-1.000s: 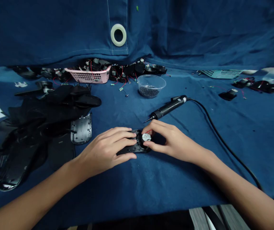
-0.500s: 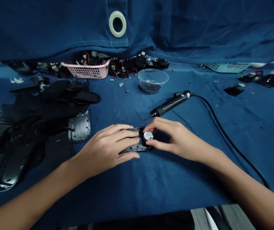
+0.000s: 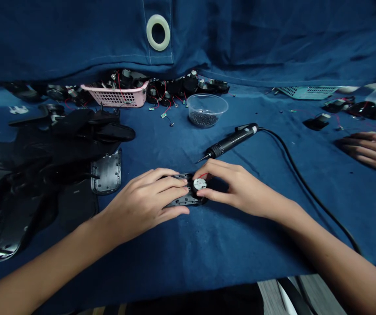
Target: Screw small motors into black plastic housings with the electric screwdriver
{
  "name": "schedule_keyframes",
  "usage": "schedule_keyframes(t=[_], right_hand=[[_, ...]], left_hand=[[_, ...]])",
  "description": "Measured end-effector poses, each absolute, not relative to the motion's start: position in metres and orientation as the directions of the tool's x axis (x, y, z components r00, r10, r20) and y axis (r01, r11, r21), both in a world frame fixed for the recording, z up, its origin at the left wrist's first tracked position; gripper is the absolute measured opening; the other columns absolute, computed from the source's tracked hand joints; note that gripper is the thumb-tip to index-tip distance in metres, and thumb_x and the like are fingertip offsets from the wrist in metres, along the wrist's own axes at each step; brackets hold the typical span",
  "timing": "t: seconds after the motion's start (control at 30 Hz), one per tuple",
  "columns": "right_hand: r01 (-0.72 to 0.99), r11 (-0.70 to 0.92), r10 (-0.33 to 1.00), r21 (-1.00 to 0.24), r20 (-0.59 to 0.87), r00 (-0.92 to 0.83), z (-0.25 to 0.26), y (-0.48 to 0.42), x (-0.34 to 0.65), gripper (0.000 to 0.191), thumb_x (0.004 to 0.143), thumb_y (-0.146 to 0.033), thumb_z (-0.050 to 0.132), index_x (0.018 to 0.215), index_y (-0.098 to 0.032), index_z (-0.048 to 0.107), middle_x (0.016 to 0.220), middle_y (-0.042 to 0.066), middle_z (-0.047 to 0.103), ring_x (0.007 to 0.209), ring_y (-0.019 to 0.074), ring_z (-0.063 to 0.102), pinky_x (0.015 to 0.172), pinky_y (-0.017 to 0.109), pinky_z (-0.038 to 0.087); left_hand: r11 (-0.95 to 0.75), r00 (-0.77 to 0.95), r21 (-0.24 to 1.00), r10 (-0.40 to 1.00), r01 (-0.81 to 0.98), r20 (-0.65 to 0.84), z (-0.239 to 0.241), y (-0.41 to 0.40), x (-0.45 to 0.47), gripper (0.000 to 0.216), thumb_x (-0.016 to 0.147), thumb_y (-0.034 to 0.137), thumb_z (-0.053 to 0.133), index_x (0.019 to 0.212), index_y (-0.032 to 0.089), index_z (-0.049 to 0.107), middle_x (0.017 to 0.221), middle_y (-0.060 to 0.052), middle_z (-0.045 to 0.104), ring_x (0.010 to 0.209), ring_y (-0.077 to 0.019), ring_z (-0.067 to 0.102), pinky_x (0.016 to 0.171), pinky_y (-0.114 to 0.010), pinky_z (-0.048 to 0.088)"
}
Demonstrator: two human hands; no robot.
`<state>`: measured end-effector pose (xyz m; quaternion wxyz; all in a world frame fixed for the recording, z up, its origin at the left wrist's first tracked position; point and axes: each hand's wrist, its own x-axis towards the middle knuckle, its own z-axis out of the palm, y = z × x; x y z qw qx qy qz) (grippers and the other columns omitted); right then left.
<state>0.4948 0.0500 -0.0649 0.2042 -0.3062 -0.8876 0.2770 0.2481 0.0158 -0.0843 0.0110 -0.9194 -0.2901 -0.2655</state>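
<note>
The left hand (image 3: 151, 194) lies over a black case (image 3: 186, 200) on the blue-covered bench (image 3: 161, 267), its fingers stretched across the top and the thumb along the near edge; whether it grips the case or only presses on it, one cannot tell. The right hand (image 3: 233, 186) pinches a round, white-topped motor (image 3: 200, 184) between thumb and finger at the right end of the case. A red wire (image 3: 202, 175) shows beside the motor.

Just beyond the right hand lies a screwdriver (image 3: 232, 141), its tip pointing left and toward the person, its cord (image 3: 293, 164) curving off to the right. Behind it stands a clear tub (image 3: 219, 113) of small dark pieces. A pink basket (image 3: 118, 98) of parts stands farther back, left of the tub. Black parts (image 3: 59, 144) are heaped at left, beside an open panel (image 3: 107, 173). Another person's hand (image 3: 374, 151) rests at far right.
</note>
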Motion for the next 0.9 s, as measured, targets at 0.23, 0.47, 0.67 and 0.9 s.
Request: schedule_keyframes(t=[0.23,0.47,0.67,0.9], right_hand=[[0.426,0.663,0.646,-0.616,0.182,-0.741,-0.0645,0.0504,0.4942,0.022,0.092,-0.034,0.059,0.107,-0.018,0.06,0.102,0.005,0.063,0.096,0.0168,0.058,0.084,0.029,0.045],[0.432,0.662,0.65,-0.613,0.183,-0.737,-0.0662,0.0502,0.4942,0.023,0.093,-0.035,0.058,0.109,-0.018,0.059,0.104,0.006,0.062,0.098,0.0168,0.057,0.086,0.03,0.046],[0.411,0.667,0.643,-0.622,0.202,-0.738,-0.0689,0.0526,0.4966,0.058,0.082,-0.049,0.068,0.131,-0.021,0.053,0.114,0.008,0.06,0.104,0.0202,0.058,0.092,0.034,0.048],[0.422,0.711,0.613,-0.563,0.202,-0.764,-0.068,0.0516,0.494,0.057,0.082,-0.051,0.066,0.129,-0.019,0.054,0.115,0.009,0.061,0.11,0.0226,0.057,0.095,0.036,0.047]], left_hand=[[-0.829,0.697,0.107,0.525,0.549,0.489,-0.0847,0.0154,0.2493,0.027,0.089,0.035,0.064,0.109,0.017,0.065,0.111,-0.004,0.07,0.112,-0.0222,0.059,0.095,-0.037,0.053],[-0.838,0.705,0.101,0.511,0.537,0.491,-0.0852,0.0166,0.249,0.028,0.09,0.034,0.063,0.111,0.016,0.065,0.111,-0.004,0.07,0.112,-0.0224,0.059,0.094,-0.038,0.054],[-0.847,0.713,0.105,0.5,0.521,0.491,-0.0848,0.017,0.248,0.028,0.09,0.032,0.063,0.112,0.016,0.065,0.112,-0.006,0.07,0.113,-0.0226,0.059,0.096,-0.038,0.053],[-0.858,0.736,0.046,0.466,0.512,0.491,-0.0833,0.0177,0.2482,0.026,0.091,0.031,0.061,0.112,0.015,0.064,0.114,-0.008,0.069,0.115,-0.0227,0.06,0.096,-0.038,0.052]])
